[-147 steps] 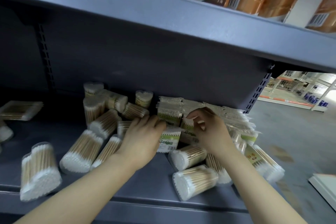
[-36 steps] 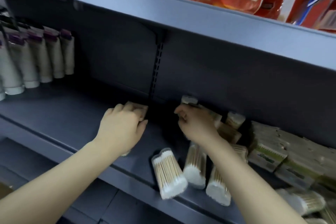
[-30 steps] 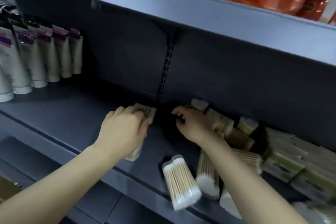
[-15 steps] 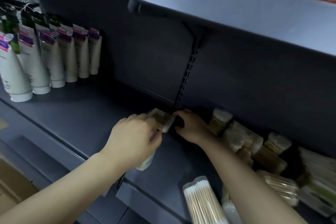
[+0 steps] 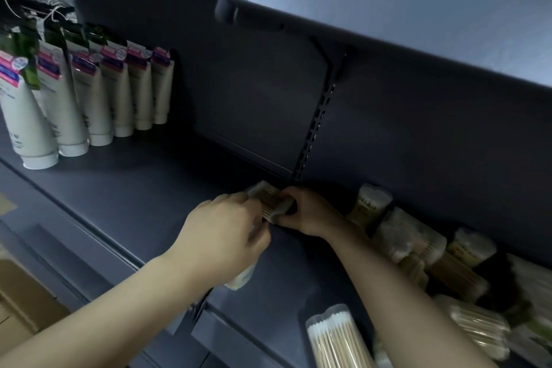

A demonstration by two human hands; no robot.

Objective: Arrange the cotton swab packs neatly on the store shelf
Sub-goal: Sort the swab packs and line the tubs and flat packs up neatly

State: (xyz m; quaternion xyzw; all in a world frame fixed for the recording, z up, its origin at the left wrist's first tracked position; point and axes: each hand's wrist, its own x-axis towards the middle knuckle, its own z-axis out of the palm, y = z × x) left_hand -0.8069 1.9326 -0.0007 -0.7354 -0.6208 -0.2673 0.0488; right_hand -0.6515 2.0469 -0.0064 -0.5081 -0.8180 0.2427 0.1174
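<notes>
Both hands' grip on clear plastic swab pack.

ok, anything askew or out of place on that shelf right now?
Yes. The cotton swab packs at right lie jumbled at mixed angles, some piled on others, and one pack lies near the front edge. The tubes at left stand in a tidy row. Both the left hand and right hand hold packs by the slotted upright.
</notes>
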